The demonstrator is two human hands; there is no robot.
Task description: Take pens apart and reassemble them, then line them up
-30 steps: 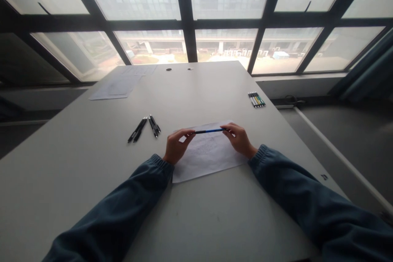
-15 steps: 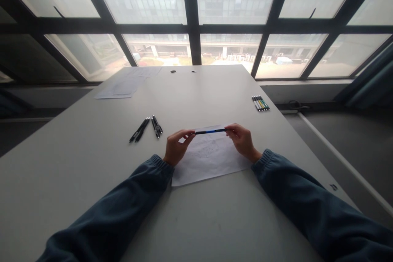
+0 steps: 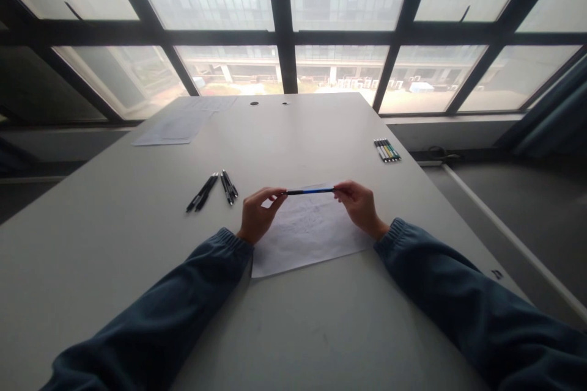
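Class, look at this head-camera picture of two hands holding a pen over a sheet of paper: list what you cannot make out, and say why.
1. Both ends of the blue pen, head view: covered by the fingertips of the left hand and right hand.
2. Faint marks on the sheet of paper: too pale and small to read.
3. Colored pens near the table edge: too small to count surely.
4. Far papers: washed out by window glare.
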